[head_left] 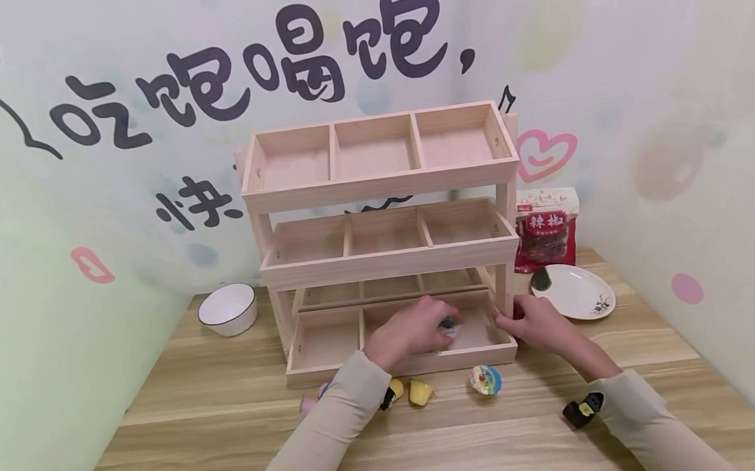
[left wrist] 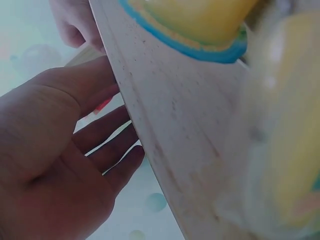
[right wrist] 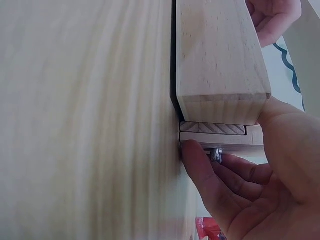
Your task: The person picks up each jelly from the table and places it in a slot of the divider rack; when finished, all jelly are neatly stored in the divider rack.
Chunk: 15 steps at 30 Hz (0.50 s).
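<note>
A three-tier pale wooden shelf (head_left: 380, 187) stands upright with divided trays. My left hand (head_left: 414, 326) reaches over the front edge of the bottom tray (head_left: 333, 372) into its right-hand compartment, fingers bent around a small jelly cup (head_left: 450, 329). In the left wrist view the tray's front board hides the fingertips of that hand (left wrist: 75, 145). My right hand (head_left: 542, 323) grips the lower right side of the shelf; thumb and fingers lie about the wood beside a metal bolt (right wrist: 216, 155). Another jelly cup (head_left: 486, 380) with a blue-and-white lid lies before the tray.
A yellow jelly cup (head_left: 420, 393) and a pink one (head_left: 307, 405) lie on the table in front of the shelf. A white bowl (head_left: 227, 310) stands left of it. At the right are an oval plate (head_left: 576, 293) and a red chilli bag (head_left: 546, 231), close to the walls.
</note>
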Tool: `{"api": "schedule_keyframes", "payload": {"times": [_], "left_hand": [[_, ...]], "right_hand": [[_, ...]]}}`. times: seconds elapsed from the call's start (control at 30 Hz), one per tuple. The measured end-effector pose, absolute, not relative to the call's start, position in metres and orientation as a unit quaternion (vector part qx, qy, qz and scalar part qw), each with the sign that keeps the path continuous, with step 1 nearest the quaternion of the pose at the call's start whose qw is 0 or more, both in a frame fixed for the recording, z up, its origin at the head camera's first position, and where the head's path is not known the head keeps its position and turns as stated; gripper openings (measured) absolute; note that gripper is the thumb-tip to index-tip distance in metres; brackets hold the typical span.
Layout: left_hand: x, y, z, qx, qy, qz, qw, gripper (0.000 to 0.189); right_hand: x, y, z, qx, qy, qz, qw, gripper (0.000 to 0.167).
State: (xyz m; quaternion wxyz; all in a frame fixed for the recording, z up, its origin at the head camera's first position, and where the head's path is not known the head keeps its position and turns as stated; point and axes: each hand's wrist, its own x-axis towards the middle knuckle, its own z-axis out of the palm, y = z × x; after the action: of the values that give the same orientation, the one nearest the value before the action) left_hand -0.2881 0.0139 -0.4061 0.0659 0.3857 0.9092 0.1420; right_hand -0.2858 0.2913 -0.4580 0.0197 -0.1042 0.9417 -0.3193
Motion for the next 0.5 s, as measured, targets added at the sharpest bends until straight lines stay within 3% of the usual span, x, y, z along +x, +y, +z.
{"api": "schedule_keyframes", "payload": {"times": [0.27, 0.5], "left_hand": [[-0.2891, 0.0153, -0.4064, 0.380, 0.909, 0.159, 0.069, 0.035], [-0.2803, 0.0132, -0.4024, 0.380, 0.905, 0.179, 0.062, 0.047]], "right_hand": [[-0.2847, 0.2914, -0.4582, -0.103, 0.940, -0.325, 0.025, 0.044], [-0.2838, 0.2917, -0.4560, -0.101, 0.941, -0.321, 0.028, 0.045]]}}
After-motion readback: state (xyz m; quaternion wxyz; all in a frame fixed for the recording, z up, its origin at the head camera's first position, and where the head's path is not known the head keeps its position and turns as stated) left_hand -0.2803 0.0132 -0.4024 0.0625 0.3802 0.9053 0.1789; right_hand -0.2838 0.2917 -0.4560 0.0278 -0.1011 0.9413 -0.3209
